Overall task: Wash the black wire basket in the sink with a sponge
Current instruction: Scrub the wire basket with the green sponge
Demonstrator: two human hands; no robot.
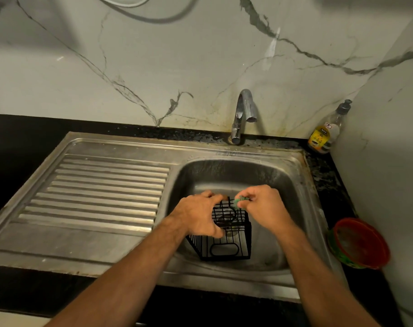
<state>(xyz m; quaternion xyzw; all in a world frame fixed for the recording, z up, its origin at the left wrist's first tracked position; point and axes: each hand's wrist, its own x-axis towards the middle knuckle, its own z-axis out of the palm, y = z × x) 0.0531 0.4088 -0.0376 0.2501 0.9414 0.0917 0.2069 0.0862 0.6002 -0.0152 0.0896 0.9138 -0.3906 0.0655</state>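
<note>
1. In the sink (295, 185) basin, near its front wall, sits one black wire basket (226, 241), tipped over, with an oval handle opening facing the front.
2. Two hands are on it. The left hand (200, 215) grips the basket's upper left edge, fingers curled over the wires and thumb on the near side.
3. The right hand (264, 206) pinches one small green sponge (241, 199) between its fingertips, right against the basket's top far edge.
4. Only a sliver of that sponge shows; the rest is tucked inside the fingers, so its shape is hard to make out.
5. One tap (242, 114) stands at the sink's back edge, spout turned over the basin, and no stream of water can be seen under it.
6. One soap bottle (325, 133) with a pump top stands in the back right corner of the counter (23, 138).
7. One red-rimmed bowl (361, 244) sits on the counter just off the sink's right edge; what's inside is too blurred to tell.
8. A cable loops along the wall at the top, cut off by the frame.
</note>
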